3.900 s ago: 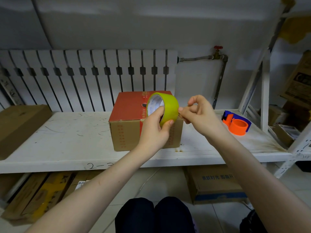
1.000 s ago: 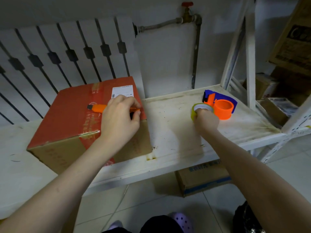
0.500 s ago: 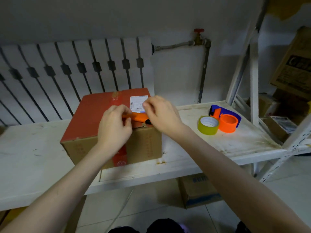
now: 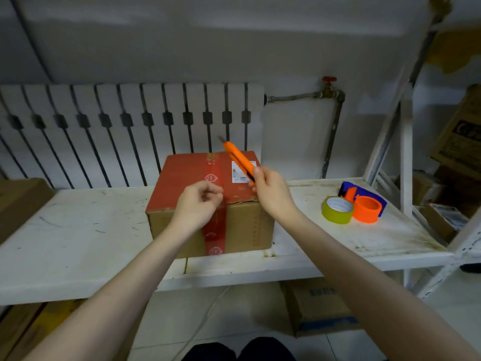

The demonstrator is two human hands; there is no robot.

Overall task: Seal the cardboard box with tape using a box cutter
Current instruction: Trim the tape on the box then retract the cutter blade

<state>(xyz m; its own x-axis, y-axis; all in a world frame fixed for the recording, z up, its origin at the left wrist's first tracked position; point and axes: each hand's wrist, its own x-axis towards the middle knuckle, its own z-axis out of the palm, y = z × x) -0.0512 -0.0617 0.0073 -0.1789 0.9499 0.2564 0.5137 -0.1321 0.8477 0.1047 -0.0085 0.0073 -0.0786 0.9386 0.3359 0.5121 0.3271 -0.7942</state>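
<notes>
The cardboard box (image 4: 208, 204) sits on the white bench (image 4: 78, 243), closed, with a band of red tape (image 4: 216, 201) running over its red top and down the front face. The right hand (image 4: 270, 192) is clamped on the handle of the orange box cutter (image 4: 238, 160), raised above the far right of the lid, nose pointing up and away toward the radiator (image 4: 117, 131); a short, blurred length of blade seems to show at the tip. The left hand (image 4: 197, 204) hovers at the box's front top edge with thumb and fingertips drawn together in a pinch, close over the tape; whether it actually grips a tape end I cannot tell.

The main hazard, as I judge it, is the blade coming down near that pinching left hand. The two hands are close (the cutter is just beside and above it), so a cut at the front edge could nick the fingers if the stroke runs toward them. A hard press could also slice through the tape into the flap seam and spoil the seal. If the left hand is holding a loose tail, slack there would let the tape fold on itself or tear raggedly.

The yellow-green tape roll (image 4: 337, 209) and the orange and blue dispenser (image 4: 365, 204) lie well apart to the right, touching each other, so any fresh strip means a reach across with the cutter in hand.
</notes>
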